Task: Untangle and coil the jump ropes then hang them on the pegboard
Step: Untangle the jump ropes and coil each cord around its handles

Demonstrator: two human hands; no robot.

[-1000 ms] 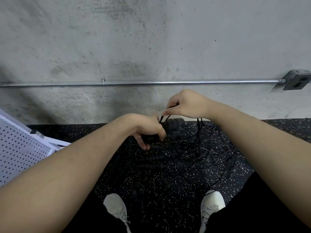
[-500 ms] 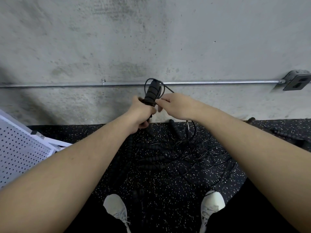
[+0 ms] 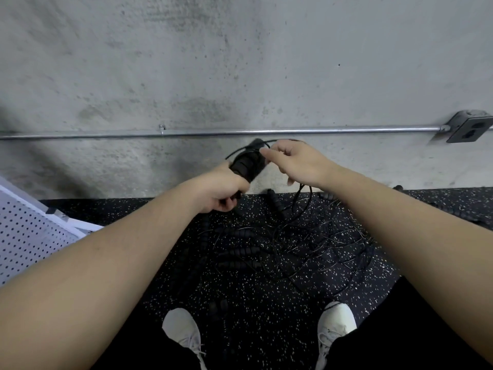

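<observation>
My left hand (image 3: 222, 189) grips the black ribbed handles (image 3: 246, 163) of a jump rope, held upright in front of the concrete wall. My right hand (image 3: 294, 162) pinches the thin black cord (image 3: 304, 194) beside the handle tops; the cord loops over them and hangs down to the floor. A tangle of thin black jump ropes (image 3: 306, 247) with several more ribbed handles (image 3: 237, 252) lies on the speckled black floor between my feet and the wall. The white pegboard (image 3: 29, 236) leans at the left edge.
A metal conduit pipe (image 3: 213, 132) runs along the wall to an outlet box (image 3: 468, 126) at right. My white shoes (image 3: 184, 335) stand at the bottom, close to the rope pile. Black speckled rubber flooring (image 3: 261, 303) covers the ground.
My left hand lifted the handles from the floor pile up in front of the wall. My right hand has moved along the cord, now looping it over the handle tops.
</observation>
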